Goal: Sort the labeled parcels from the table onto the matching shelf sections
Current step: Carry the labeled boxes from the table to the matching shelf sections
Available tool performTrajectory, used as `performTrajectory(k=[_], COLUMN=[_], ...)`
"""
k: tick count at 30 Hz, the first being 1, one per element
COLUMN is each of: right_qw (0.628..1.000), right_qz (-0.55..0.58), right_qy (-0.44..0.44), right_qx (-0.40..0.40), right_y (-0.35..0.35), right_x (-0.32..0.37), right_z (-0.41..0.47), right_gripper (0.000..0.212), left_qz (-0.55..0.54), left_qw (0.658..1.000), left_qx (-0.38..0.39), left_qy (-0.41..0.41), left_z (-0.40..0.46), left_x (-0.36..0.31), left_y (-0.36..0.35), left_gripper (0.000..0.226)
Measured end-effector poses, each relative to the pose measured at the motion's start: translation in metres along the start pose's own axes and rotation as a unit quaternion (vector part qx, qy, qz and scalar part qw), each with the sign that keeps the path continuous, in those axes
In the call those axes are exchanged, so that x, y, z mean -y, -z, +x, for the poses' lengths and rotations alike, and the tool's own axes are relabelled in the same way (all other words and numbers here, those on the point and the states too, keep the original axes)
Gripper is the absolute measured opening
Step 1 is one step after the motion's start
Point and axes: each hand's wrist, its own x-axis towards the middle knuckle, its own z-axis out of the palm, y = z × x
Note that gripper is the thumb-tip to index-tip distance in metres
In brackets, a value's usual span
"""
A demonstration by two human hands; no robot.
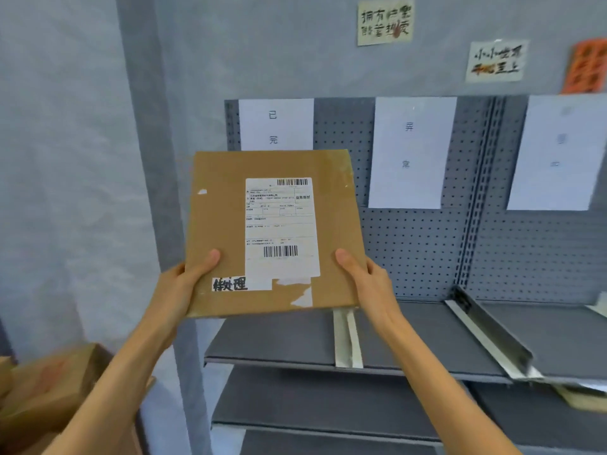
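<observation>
Both forearms rise from the bottom edge, and between them the left hand and right hand clamp a flat brown parcel by its lower side edges. Thumbs press on the front face; the other fingers are hidden behind the cardboard, presumably wrapped round the back. It is held upright and tipped slightly, face toward the camera, which looks like a pause to read it before choosing a section.

A white shipping label with two barcodes sits on the face; its small print is too fine to read. At 7 o'clock from it, a handwritten tag reads 待处理.

Behind the parcel stands a grey pegboard shelf, apart from it. White section sheets hang on the back panel: the one at 12 o'clock from the parcel shows 已完, its lower part covered; the one at 2 o'clock reads 异常; the one at far 3 o'clock is too faint to read. A slanted divider separates the sections.

Blurred cardboard boxes lie at 8 o'clock.
</observation>
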Motion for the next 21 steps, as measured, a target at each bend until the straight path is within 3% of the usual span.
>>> performTrajectory(k=[3,7,21], right_qw=[0.999,0.998,0.971], right_qz=[-0.007,-0.015,-0.073], right_qy=[0.008,0.011,-0.002], right_qx=[-0.030,-0.067,-0.226], right_y=[0.048,0.110,0.324], right_x=[0.008,0.011,0.021], right_z=[-0.003,-0.013,-0.083], right_gripper=[0.070,0.065,0.053], left_qz=[0.001,-0.005,-0.047], left_qw=[0.999,0.998,0.974], left_qx=[0.039,0.065,0.223], left_qy=[-0.013,-0.016,-0.001], left_z=[-0.006,-0.018,-0.087], left_x=[-0.013,-0.018,-0.020], left_y=[-0.048,-0.111,-0.328], left_gripper=[0.060,0.038,0.036])
